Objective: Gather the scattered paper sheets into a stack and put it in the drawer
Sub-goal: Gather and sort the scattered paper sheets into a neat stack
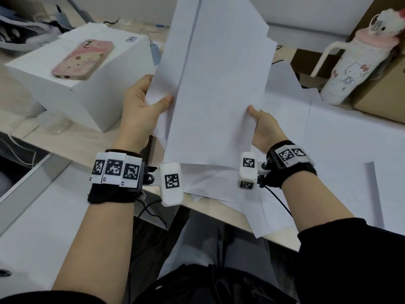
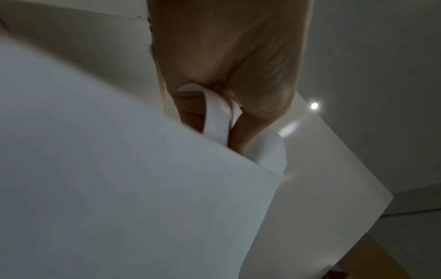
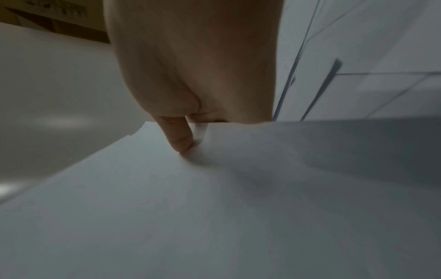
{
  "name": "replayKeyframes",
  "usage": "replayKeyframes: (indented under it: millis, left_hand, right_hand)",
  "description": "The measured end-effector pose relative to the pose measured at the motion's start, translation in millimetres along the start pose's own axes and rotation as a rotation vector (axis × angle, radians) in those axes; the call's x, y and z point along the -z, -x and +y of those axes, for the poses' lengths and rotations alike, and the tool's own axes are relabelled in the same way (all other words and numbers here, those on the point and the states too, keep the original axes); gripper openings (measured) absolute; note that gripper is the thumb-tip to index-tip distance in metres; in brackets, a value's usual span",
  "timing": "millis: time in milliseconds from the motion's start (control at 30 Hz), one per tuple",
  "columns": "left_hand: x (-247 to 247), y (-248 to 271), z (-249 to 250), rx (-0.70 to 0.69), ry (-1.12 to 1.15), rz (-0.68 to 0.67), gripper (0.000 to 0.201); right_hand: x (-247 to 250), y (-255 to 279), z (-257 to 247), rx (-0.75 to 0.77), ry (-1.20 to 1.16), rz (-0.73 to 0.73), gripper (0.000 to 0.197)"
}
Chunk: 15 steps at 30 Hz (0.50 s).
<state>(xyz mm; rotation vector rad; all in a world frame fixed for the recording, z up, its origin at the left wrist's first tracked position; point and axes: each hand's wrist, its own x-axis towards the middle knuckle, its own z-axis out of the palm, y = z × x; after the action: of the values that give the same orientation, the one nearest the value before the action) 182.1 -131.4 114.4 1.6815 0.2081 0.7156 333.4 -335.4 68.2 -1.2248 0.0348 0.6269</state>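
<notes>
A loose, uneven stack of white paper sheets [image 1: 219, 84] is held upright above the desk between both hands. My left hand [image 1: 149, 102] grips its left edge, thumb on the front, and in the left wrist view the fingers [image 2: 190, 113] pinch the curled sheet edges [image 2: 216, 120]. My right hand [image 1: 260, 123] grips the right edge; the thumb [image 3: 177, 134] presses on the front sheet [image 3: 238, 188]. More white sheets [image 1: 328, 139] lie scattered on the desk under and to the right of the held stack. No drawer can be made out for certain.
A white box [image 1: 87, 84] with a pink phone [image 1: 83, 60] on top stands at the left. A white cartoon-cat tumbler [image 1: 355, 69] and a cardboard box [image 1: 381, 93] stand at the right. The desk's front edge [image 1: 219, 207] runs by my wrists.
</notes>
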Motion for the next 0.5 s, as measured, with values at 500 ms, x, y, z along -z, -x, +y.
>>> replayKeyframes:
  millis: [500]
  left_hand:
    - [-29, 8, -15, 0.160, -0.046, -0.081, 0.026]
  right_hand:
    - [18, 19, -15, 0.395, 0.243, 0.084, 0.013]
